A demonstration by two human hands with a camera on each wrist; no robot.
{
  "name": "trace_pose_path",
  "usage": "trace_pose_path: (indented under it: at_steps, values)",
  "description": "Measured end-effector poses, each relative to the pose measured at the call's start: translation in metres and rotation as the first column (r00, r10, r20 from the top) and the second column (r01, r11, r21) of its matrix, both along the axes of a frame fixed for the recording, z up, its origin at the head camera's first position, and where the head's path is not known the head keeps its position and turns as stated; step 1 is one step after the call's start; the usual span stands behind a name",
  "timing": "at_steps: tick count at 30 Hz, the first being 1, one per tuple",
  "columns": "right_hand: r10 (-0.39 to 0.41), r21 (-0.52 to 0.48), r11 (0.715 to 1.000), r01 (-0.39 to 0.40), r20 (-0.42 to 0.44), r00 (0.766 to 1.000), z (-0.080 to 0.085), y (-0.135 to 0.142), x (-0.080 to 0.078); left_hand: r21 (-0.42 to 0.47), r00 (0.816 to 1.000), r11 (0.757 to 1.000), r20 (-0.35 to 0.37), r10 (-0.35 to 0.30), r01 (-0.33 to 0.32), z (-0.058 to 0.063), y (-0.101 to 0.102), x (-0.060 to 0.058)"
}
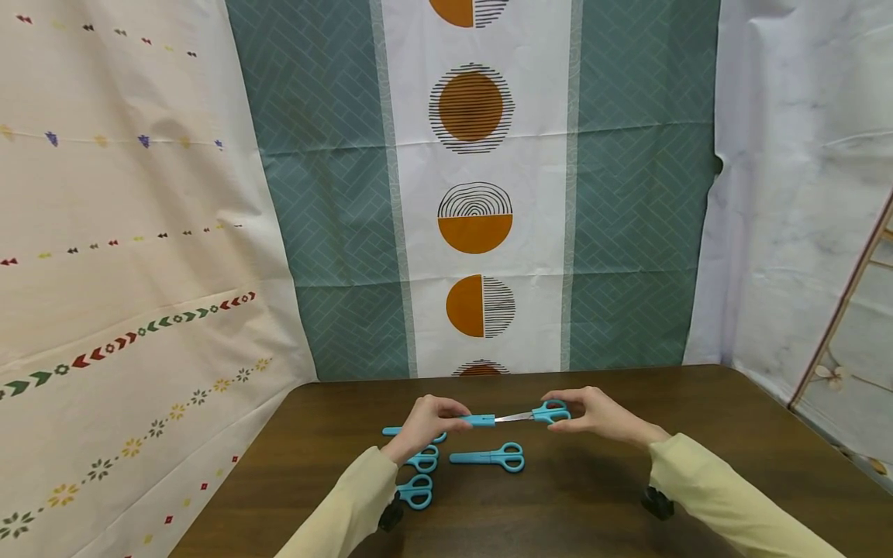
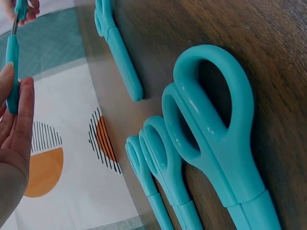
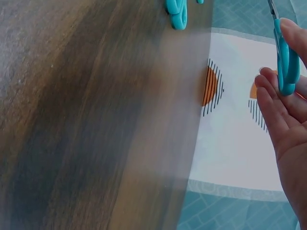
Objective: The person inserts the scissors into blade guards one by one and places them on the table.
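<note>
Above the table, my left hand [image 1: 422,425] pinches a turquoise blade cover [image 1: 481,420] between thumb and fingers. My right hand [image 1: 598,416] holds the turquoise handles of a pair of scissors [image 1: 540,415]. A stretch of bare metal blade shows between cover and handles; the tip is hidden inside the cover. Below them a covered pair of scissors [image 1: 481,458] lies flat, handles to the right. Three more covered pairs lie at the left, partly behind my left hand and sleeve; the nearest pair [image 2: 240,172] looms large in the left wrist view.
The dark brown wooden table [image 1: 558,504] reaches back to a hanging cloth [image 1: 488,170] with orange circles. A cream patterned cloth [image 1: 139,310] hangs along the left side, a pale one [image 1: 788,232] along the right.
</note>
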State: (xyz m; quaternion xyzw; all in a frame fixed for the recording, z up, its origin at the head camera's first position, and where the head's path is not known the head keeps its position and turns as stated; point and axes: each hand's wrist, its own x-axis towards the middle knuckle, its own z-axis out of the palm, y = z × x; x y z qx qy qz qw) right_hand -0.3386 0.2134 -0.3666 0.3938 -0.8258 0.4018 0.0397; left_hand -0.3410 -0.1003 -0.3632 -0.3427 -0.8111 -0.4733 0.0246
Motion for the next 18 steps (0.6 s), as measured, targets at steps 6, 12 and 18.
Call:
trace_pose_path:
  at_steps: [6,12,18]
  values:
    - [-0.004,0.001,1.000,0.004,-0.008,1.000,0.006,-0.006,0.005,-0.017,1.000,1.000,-0.009,-0.001,0.001,0.006,0.002,0.005]
    - [-0.019,0.004,1.000,0.019,-0.005,1.000,0.006,-0.012,0.006,-0.034,1.000,0.999,-0.010,0.015,-0.016,0.008,0.004,0.006]
    - [-0.038,0.008,0.999,0.038,0.013,0.999,0.008,-0.017,0.008,-0.042,0.999,0.999,-0.025,0.020,-0.021,0.011,0.007,0.006]
